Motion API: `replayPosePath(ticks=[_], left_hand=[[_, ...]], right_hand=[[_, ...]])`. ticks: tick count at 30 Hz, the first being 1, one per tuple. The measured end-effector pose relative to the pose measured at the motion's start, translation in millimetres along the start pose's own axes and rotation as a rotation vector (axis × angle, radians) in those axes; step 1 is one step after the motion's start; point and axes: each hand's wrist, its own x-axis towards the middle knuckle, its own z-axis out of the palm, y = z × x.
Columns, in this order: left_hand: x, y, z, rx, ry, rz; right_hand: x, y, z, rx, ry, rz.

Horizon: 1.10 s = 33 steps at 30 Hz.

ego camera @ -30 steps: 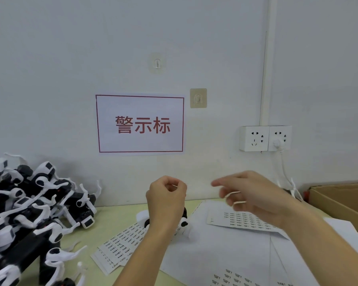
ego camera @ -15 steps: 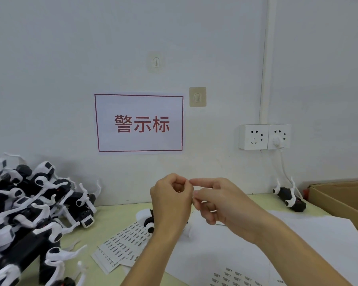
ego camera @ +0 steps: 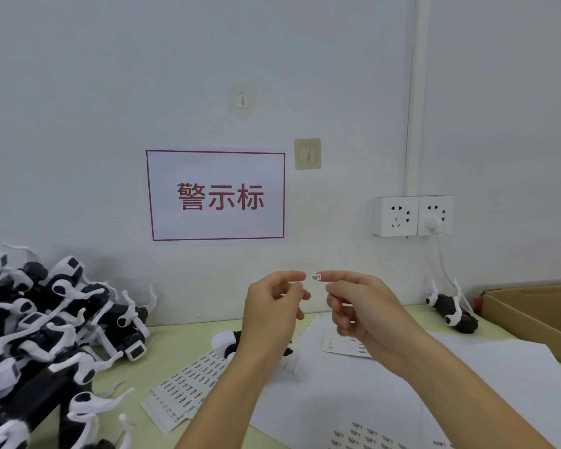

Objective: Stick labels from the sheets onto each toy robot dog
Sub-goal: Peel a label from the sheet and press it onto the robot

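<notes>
Label sheets (ego camera: 188, 388) were spread on the table (ego camera: 175, 338) below; above them a small label (ego camera: 315, 277) was pinched between the left hand (ego camera: 272, 314) and right hand (ego camera: 366, 314) (fingers curled), a toy robot dog (ego camera: 227, 343) lying behind, others (ego camera: 46, 319) heaped leftward.

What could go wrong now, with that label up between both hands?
1. The label is tiny and held only at the fingertips of the left hand and right hand; it could curl, stick to a finger, or drop.
2. The dog on the table lies mostly hidden behind the left hand, so placement may go crooked.
3. Reaching down, a forearm could drag the loose sheets out of place.
</notes>
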Motion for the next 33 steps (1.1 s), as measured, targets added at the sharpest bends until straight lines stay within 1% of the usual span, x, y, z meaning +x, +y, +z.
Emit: replayPosePath(ticks=[2,4,11,15,20,29,33], left_hand=[[0.0,2.0,-0.6,-0.086,-0.051,-0.054],[0.4,2.4,-0.9,-0.112,-0.072,-0.068],[1.9,0.0,-2.5,-0.006,-0.025,-0.037],[1.6,-1.2,-1.8,0.061,0.012,-0.007],[1.8,-2.0,-0.6,0.089,0.025,0.0],[0.6,-2.4,0.9,0.143,0.026,0.048],[1.4,-1.6,-1.4,0.126,0.047,0.045]], right_hand=[[0.5,1.7,-0.5,-0.003,-0.018,0.017],[1.2,3.3,-0.7,-0.018,-0.03,0.027],[1.0,6.3,0.9,-0.067,-0.009,0.018],[2.8,8.1,1.8,-0.182,0.045,-0.025],[4.6,12.3,1.9,-0.291,0.103,-0.082],[5.6,15.6,0.9,-0.322,0.145,-0.114],[5.9,15.4,-2.8,-0.36,0.171,-0.124]])
